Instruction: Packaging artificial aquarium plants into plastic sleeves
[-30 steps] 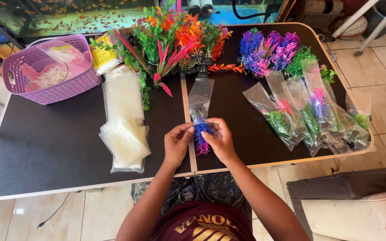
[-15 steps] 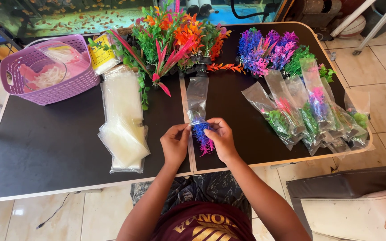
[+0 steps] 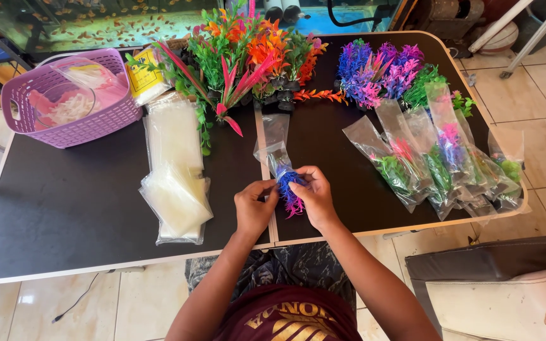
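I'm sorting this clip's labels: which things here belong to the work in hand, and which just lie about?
In use:
left hand
right hand
blue-purple plastic plant
clear bag

Lying about:
stack of empty bags
purple basket
bagged plants
loose plants

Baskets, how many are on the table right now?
1. A purple woven plastic basket sits at the table's far left corner, beside the stack of clear bags. None other shows, though the plant pile could hide something.

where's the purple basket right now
In the head view the purple basket sits at the table's far left corner, beside the stack of empty clear bags.
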